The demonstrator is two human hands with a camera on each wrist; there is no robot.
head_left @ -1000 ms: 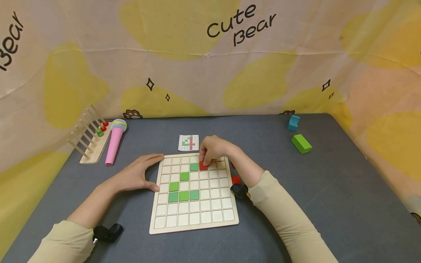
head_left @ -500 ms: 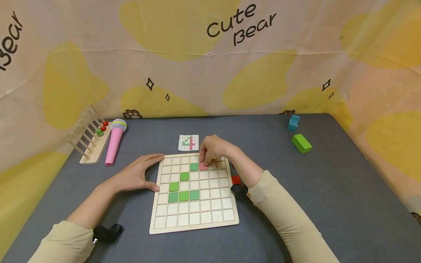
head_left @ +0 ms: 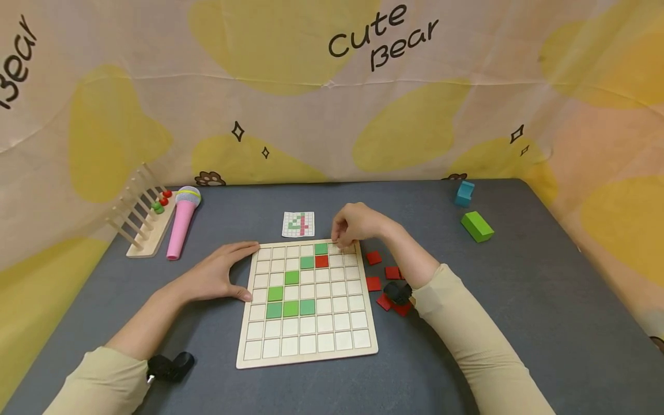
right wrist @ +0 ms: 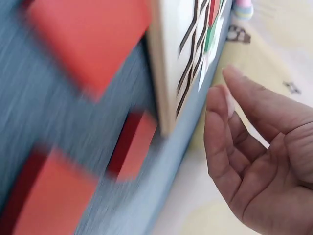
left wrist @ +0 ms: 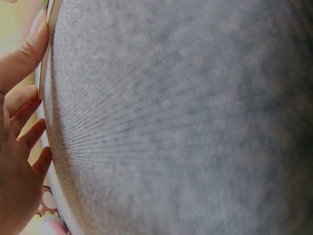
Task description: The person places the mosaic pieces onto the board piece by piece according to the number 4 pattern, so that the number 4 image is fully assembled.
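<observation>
A wooden grid board (head_left: 290,327) lies on the table, with several green tiles (head_left: 292,277) in its cells in a slanting line and a short row. One red tile (head_left: 321,261) sits below the topmost green tile. My left hand (head_left: 223,274) rests against the board's left edge, thumb and fingers spread; the left wrist view has its fingertips along that edge. Over the top right corner is my right hand (head_left: 358,223), fingers loosely bent. In the right wrist view a gap shows between thumb and forefinger, nothing in it. Loose red tiles (head_left: 373,283) lie right of the board.
A small printed pattern card (head_left: 298,224) lies behind the board. At the left are a pegged wooden rack (head_left: 150,230) with red and green beads and a pink toy microphone (head_left: 181,230). A green block (head_left: 477,226) and a blue block (head_left: 464,193) stand at the back right.
My right hand has let go of the red tile, which stays in its cell, and has moved right. The topmost green tile and more loose red tiles are uncovered. My left hand stays put.
</observation>
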